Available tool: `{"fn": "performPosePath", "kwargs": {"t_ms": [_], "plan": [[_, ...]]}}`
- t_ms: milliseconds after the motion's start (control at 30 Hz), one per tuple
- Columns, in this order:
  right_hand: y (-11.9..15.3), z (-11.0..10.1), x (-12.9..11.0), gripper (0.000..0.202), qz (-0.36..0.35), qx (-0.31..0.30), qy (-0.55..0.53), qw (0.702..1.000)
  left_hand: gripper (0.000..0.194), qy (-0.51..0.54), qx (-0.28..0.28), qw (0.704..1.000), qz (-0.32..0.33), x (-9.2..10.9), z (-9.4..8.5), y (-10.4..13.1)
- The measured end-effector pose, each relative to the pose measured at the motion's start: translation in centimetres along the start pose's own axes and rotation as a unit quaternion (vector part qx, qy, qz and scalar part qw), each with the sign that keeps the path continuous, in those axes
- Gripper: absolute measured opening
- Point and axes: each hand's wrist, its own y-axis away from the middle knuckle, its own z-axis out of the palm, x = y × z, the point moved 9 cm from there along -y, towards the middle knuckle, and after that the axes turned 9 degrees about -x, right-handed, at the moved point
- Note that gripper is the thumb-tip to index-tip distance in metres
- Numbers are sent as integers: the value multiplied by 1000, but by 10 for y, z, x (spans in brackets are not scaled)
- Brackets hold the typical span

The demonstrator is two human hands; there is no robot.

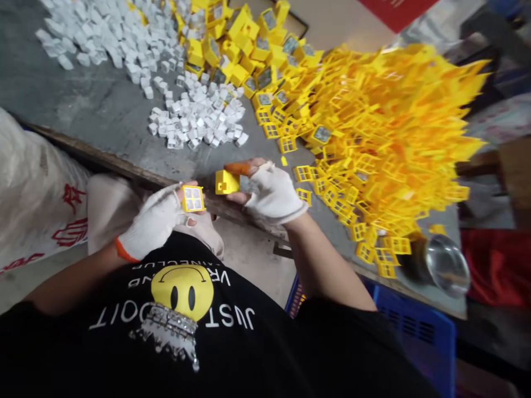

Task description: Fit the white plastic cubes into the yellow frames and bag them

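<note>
My left hand [155,221], in a white fingerless glove with an orange cuff, holds a yellow window-like frame [193,199] with four whitish panes. To its right, my right hand [271,190], also gloved in white, grips a yellow block [227,182] between thumb and fingers; a small notch shows in its near face. The two pieces are apart, near the front edge of the grey table [112,116]. Beyond my hands lies a heap of small white cubes [199,113].
A large pile of yellow frames [385,127] covers the table's right side. Yellow boxes [244,38] lie at the back, beside more white cubes [108,33]. A clear round bowl [448,265] is at the right edge, a blue crate [418,331] below, a white sack [37,193] at left.
</note>
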Motion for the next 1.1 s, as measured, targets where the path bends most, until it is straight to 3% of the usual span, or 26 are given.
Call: {"fn": "performPosePath", "kwargs": {"t_ms": [100,200,367,533,633,767,867,967,1100], "plan": [[7,-13,-41,63,-101,69,-74,990,40,49,-16,998,-23,-7,4,1],[5,-12,-61,68,-130,66,-110,983,44,62,-29,997,-22,-9,5,0],[-1,-7,-63,73,-129,47,-111,984,45,72,-31,997,-22,-12,4,-1],[6,-9,-66,62,-167,71,-77,980,47,64,-34,997,-23,-12,7,2],[15,-4,-78,52,-183,124,-33,975,53,2,-10,1000,-11,-5,2,8],[19,10,-88,41,-144,181,-1,973,59,-212,-9,974,76,23,1,15],[10,14,-76,54,-99,176,-137,970,50,-324,3,937,127,39,2,19],[-2,16,-60,63,-66,143,-326,932,46,-367,-3,915,166,48,10,25],[-11,26,-56,59,-37,119,-440,889,40,-394,15,900,184,57,12,34]]}}
